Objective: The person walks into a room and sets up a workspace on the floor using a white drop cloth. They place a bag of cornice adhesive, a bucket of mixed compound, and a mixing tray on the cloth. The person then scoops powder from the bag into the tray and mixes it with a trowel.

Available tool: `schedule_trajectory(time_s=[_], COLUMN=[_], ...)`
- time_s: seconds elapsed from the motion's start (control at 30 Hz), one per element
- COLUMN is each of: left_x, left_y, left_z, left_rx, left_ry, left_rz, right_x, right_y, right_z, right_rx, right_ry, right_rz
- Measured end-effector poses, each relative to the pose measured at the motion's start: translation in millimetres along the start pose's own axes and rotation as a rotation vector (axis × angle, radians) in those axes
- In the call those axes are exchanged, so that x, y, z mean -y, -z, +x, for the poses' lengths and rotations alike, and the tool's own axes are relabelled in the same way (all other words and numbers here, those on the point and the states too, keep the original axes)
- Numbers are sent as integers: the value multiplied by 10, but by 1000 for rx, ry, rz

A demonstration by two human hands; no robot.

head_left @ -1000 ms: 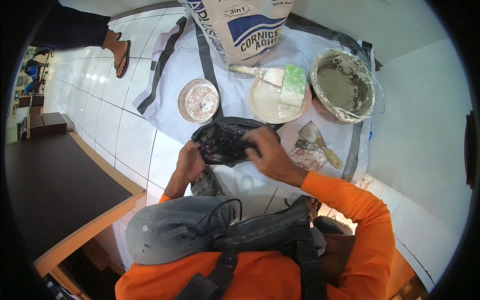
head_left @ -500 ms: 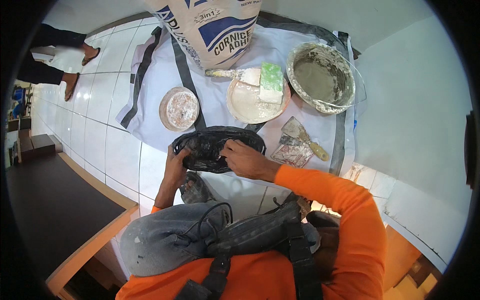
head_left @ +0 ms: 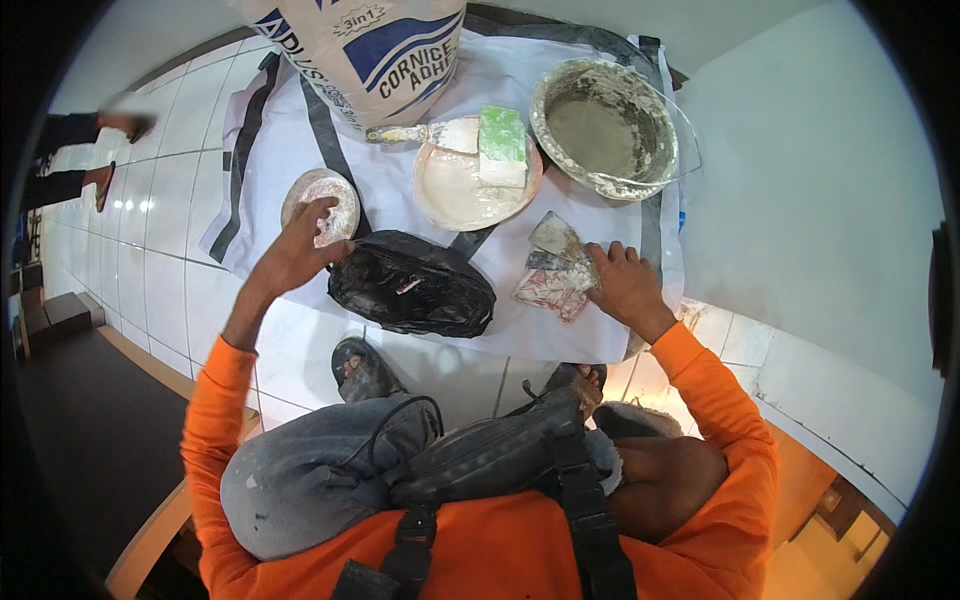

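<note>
At ten o'clock, the left hand (head_left: 293, 250) spreads empty over a round white-smeared bowl (head_left: 335, 186); at three, the right hand (head_left: 627, 287) half-curls, grip unclear.

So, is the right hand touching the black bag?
No, the right hand is at the scraper on the cloth, apart from the black bag.

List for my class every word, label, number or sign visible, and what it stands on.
Wording is not copied here, only placed.
Cream sack: large blue lettering down its left side.
Same sack: dark lettering under a blue shape; small lettering in a jagged outline.
Bucket, black plastic bag: no lettering visible.
</note>
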State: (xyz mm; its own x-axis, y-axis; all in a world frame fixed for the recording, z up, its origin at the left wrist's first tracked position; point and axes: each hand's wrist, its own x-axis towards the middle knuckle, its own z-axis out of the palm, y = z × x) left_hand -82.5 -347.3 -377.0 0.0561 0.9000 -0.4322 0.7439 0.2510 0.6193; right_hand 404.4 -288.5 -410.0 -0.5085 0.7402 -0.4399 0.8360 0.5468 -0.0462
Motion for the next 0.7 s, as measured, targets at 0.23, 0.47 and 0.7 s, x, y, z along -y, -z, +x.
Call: schedule_trajectory(time_s=[0.23, 0.47, 0.7], left_x=[-612, -515, -421], left_y=[139, -246, -523], left_z=[934, 1781, 1925], left_rx=[95, -159, -335], left_ry=[-334, -227, -316], left_rz=[551, 772, 955], right_x=[-358, -467, -451], right_y=[-200, 226, 422], right_z=[63, 18, -187], right_rx=[-22, 18, 162], right_ry=[22, -61, -128], right_rz=[297, 470, 674])
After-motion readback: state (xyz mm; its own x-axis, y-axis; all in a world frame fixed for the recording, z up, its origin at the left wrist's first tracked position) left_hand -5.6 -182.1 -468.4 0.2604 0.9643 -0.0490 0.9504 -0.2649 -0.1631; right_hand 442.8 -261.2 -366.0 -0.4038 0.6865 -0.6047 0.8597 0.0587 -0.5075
